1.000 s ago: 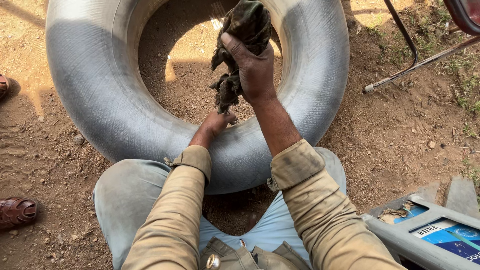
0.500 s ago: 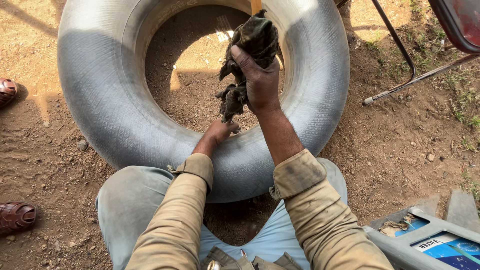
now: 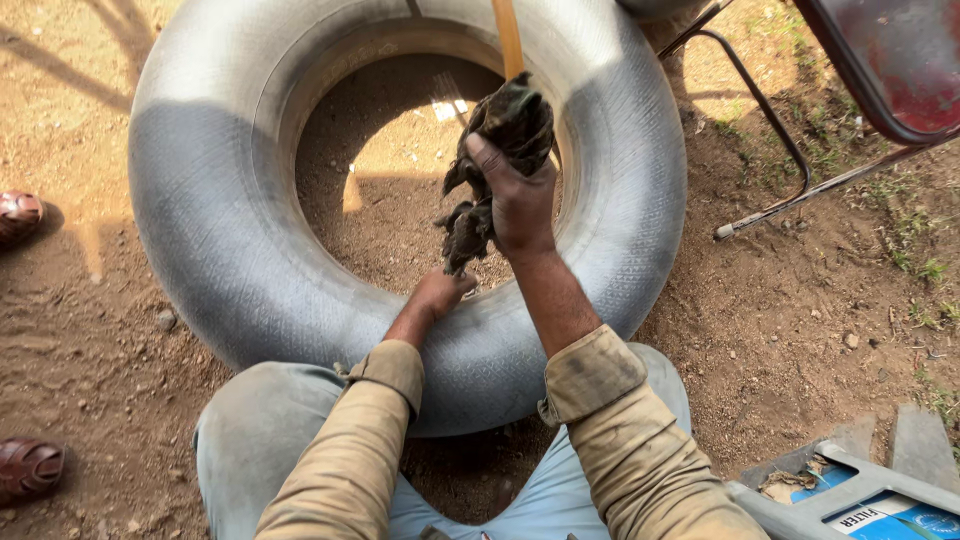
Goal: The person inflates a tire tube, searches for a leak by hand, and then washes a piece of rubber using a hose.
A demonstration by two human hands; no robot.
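Note:
A large grey inflated inner tube lies flat on the dirt in front of my knees. My right hand is raised over its near inner edge and grips a dark, dirty rag whose loose end hangs down. My left hand rests lower, on the tube's near inner rim, just under the rag's dangling end; its fingers are hidden from view. A yellowish wooden stick stands up behind the rag.
A metal chair frame with a red seat stands at the upper right. A grey box with a blue carton sits at the lower right. Brown sandals lie at the left edge.
The right hand has kept its grip on the rag and shifted only a little over the tube. The view has drifted, and the wooden stick has come into sight.

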